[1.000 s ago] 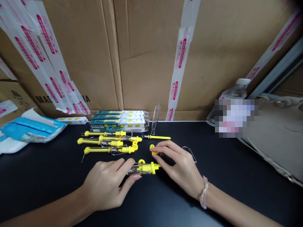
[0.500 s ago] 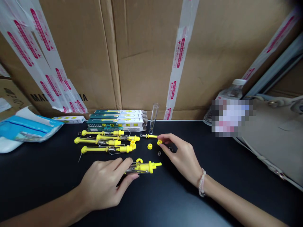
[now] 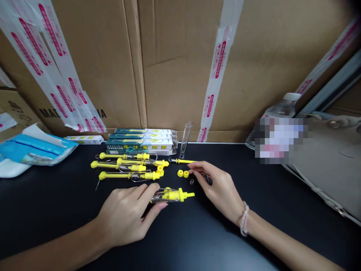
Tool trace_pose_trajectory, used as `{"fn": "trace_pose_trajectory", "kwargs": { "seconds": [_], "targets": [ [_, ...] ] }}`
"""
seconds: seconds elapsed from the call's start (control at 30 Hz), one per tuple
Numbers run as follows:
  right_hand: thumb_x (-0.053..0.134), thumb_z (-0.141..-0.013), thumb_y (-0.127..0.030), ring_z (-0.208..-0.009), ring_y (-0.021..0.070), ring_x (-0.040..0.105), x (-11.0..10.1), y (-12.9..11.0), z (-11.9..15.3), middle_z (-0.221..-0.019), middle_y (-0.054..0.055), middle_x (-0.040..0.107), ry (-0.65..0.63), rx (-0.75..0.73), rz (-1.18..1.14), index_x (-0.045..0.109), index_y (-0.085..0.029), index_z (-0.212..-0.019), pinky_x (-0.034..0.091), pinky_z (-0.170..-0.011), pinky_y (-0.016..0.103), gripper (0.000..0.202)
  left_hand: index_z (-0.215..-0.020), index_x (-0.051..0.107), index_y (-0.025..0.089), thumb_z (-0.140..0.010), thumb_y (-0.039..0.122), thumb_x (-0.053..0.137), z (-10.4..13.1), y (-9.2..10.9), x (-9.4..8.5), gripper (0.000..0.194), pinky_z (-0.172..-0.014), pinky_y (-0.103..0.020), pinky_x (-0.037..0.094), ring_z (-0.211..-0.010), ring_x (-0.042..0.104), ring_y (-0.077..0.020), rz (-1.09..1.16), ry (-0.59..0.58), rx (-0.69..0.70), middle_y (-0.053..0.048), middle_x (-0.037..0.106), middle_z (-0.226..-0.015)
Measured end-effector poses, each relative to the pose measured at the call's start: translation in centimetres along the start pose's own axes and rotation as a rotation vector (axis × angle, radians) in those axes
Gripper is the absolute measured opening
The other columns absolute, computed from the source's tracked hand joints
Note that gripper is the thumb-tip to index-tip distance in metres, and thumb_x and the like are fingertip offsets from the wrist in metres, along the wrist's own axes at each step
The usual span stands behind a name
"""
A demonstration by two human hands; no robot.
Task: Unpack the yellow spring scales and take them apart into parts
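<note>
My left hand is closed around a clear-barrelled spring scale with a yellow end, a thin yellow rod pointing right. A yellow part shows just behind it. My right hand has its thumb and index finger slightly apart, right beside a yellow ring cap. Touching that cap on its left is a second yellow ring cap. A small metal spring lies just below the right fingertips. Behind them rests a yellow rod with a metal spring, its right end hidden by the fingers.
Several yellow spring scales lie left of centre. Behind them are stacked boxes and an upright clear tube. A blue packet sits left; a bottle and beige bag stand right. Cardboard walls the back.
My right fingers have moved the yellow ring cap left against the other cap and let it go. My left hand still holds the spring scale. The view has shifted slightly.
</note>
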State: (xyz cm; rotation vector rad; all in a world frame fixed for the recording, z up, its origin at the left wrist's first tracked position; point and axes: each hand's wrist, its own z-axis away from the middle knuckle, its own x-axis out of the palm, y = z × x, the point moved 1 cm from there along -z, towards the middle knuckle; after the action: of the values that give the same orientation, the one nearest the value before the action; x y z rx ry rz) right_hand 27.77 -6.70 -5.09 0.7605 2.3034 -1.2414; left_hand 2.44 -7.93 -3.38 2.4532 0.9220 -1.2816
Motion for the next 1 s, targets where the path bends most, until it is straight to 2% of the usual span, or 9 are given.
{"fn": "trace_pose_trajectory", "kwargs": {
  "seconds": [0.1,0.23,0.3,0.37,0.43,0.57,0.7,0.9,1.0],
  "targets": [
    [0.050,-0.098,-0.018,-0.092,0.0208,0.075,-0.2,-0.5,0.1,-0.101,0.007,0.077,0.028,-0.026,0.016,0.066,-0.020,-0.107,0.060,-0.084,0.034,0.019,-0.107,0.059,0.016,-0.103,0.037,0.047,-0.1,0.0,0.0,0.025,-0.047,-0.029,0.051,-0.056,0.072,-0.0194,-0.016,0.016,0.001,-0.003,0.075,-0.079],
    [0.051,-0.100,-0.021,-0.093,0.0209,0.073,-1.0,-2.2,0.7,-0.103,0.008,0.076,0.044,-0.158,0.027,0.067,-0.022,-0.108,0.059,-0.083,0.032,0.018,-0.107,0.059,0.015,-0.102,0.036,0.048,-0.1,0.0,0.1,0.024,-0.048,-0.029,0.052,-0.058,0.072,-0.0194,-0.029,0.031,0.003,-0.004,0.076,-0.081],
    [0.056,-0.099,-0.025,-0.087,0.0195,0.072,-1.2,-3.1,1.2,-0.099,0.007,0.075,-0.019,-0.223,-0.019,0.066,-0.021,-0.112,0.060,-0.078,0.030,0.017,-0.108,0.059,0.015,-0.103,0.037,0.047,0.0,0.0,0.2,0.025,-0.050,-0.029,0.052,-0.059,0.073,-0.0192,-0.032,0.034,0.004,-0.004,0.076,-0.082],
    [0.064,-0.095,-0.033,-0.079,0.0179,0.070,-1.0,-3.8,1.9,-0.098,0.007,0.073,-0.109,-0.261,-0.073,0.064,-0.021,-0.119,0.060,-0.073,0.028,0.027,-0.109,0.059,0.014,-0.103,0.037,0.048,0.0,0.0,0.2,0.026,-0.052,-0.029,0.053,-0.061,0.073,-0.0189,-0.027,0.036,0.011,-0.004,0.076,-0.083],
    [0.068,-0.094,-0.035,-0.080,0.0173,0.069,-0.5,-4.1,2.5,-0.102,0.006,0.073,-0.192,-0.270,-0.113,0.061,-0.021,-0.125,0.060,-0.075,0.028,0.035,-0.110,0.059,0.014,-0.103,0.036,0.049,0.0,0.0,0.3,0.025,-0.056,-0.030,0.053,-0.063,0.073,-0.0182,-0.019,0.029,0.023,-0.003,0.076,-0.083],
    [0.061,-0.098,-0.026,-0.092,0.0176,0.070,0.4,-3.8,3.0,-0.108,0.005,0.072,-0.244,-0.259,-0.126,0.058,-0.023,-0.126,0.058,-0.085,0.029,0.028,-0.111,0.059,0.014,-0.104,0.031,0.048,-0.2,0.0,0.1,0.022,-0.060,-0.030,0.050,-0.064,0.072,-0.0164,-0.062,0.025,0.073,-0.001,0.074,-0.081],
    [0.065,-0.096,-0.026,-0.089,0.0177,0.070,0.6,-3.4,3.0,-0.111,0.006,0.072,-0.206,-0.241,-0.098,0.054,-0.024,-0.132,0.058,-0.082,0.029,0.037,-0.110,0.059,0.014,-0.105,0.025,0.045,-0.5,0.0,-0.4,0.019,-0.062,-0.033,0.046,-0.065,0.070,-0.0171,-0.131,0.046,0.129,0.000,0.072,-0.080],
    [0.060,-0.097,-0.018,-0.092,0.0173,0.069,0.5,-3.8,3.1,-0.107,0.006,0.071,-0.254,-0.264,-0.119,0.056,-0.023,-0.130,0.057,-0.084,0.027,0.033,-0.106,0.062,0.017,-0.103,0.038,0.049,-0.6,0.0,-0.4,0.025,-0.068,-0.035,0.044,-0.070,0.065,-0.0205,-0.142,0.050,0.121,-0.002,0.068,-0.081],
    [0.060,-0.096,-0.014,-0.087,0.0160,0.068,0.4,-3.9,3.1,-0.107,0.004,0.071,-0.229,-0.257,-0.095,0.055,-0.024,-0.130,0.056,-0.082,0.026,0.035,-0.108,0.064,0.017,-0.104,0.027,0.046,-0.6,-0.1,-0.2,0.021,-0.072,-0.036,0.043,-0.076,0.063,-0.0222,-0.121,0.030,0.105,-0.004,0.066,-0.083]
  ]
}}
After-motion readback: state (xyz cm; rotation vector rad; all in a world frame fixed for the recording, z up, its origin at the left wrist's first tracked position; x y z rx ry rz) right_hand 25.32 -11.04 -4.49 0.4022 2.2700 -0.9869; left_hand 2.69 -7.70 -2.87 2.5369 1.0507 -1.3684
